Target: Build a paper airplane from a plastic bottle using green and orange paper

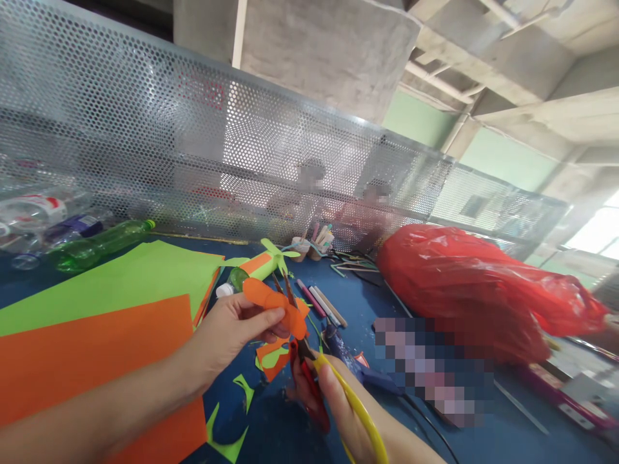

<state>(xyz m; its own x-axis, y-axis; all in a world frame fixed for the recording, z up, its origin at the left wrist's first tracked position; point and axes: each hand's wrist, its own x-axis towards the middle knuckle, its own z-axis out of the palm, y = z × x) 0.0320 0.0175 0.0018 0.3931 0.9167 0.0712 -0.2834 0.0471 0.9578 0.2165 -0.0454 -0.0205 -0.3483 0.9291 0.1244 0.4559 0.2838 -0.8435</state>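
My left hand [254, 322] pinches a piece of orange paper [264, 294] with rounded, petal-like lobes between thumb and fingers. In my right hand [345, 399] is a pair of scissors [360, 412] with one yellow and one red handle. Their blades point up and away from me, parted around the orange paper, which hides part of them. Behind my left hand lies a bottle [256, 265] wrapped in green and orange paper, with green fins at its end. Green paper scraps [246, 391] and an orange scrap [273, 364] lie below my hands.
Orange sheets [97, 361] and green sheets [120, 277] spread at left, near a green plastic bottle [101, 248]. Markers [324, 305] and a blue glue gun [372, 377] with a cord lie right of centre. A red plastic bag [464, 283] bulges before a perforated metal screen [193, 129].
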